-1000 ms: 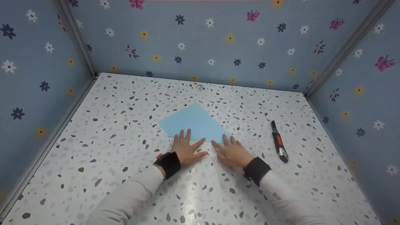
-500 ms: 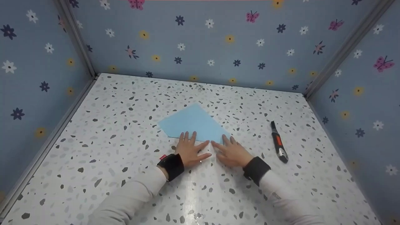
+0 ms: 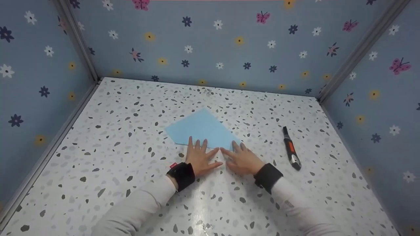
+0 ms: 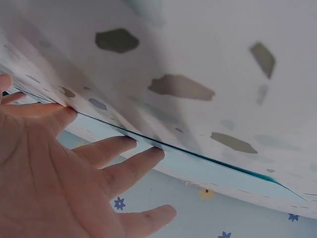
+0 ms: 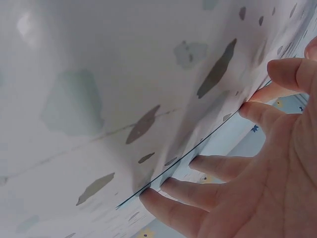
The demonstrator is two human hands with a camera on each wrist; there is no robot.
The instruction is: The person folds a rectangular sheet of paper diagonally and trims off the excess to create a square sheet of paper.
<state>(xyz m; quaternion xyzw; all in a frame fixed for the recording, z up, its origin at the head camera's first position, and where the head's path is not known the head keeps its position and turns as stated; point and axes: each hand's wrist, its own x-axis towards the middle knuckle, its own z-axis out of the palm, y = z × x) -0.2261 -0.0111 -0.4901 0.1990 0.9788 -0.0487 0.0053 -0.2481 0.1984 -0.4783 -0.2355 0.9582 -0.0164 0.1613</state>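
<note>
Tabletop point(image 3: 131, 108) | 1 blue sheet point(image 3: 201, 126) | 1 tool point(image 3: 291, 149) | left hand point(image 3: 199, 160), right hand point(image 3: 243, 160): fingers point(image 5: 173, 210) spread on sheet

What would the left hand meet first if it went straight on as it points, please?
The left hand would first meet the blue paper, which it seems to touch; beyond that, probably the flowered back wall.

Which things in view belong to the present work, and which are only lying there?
In the work, it seems:
light-blue sheet
left hand, touching the sheet
right hand, touching it

Lying about, apparently:
black-and-orange tool, untouched, right of the sheet
</note>
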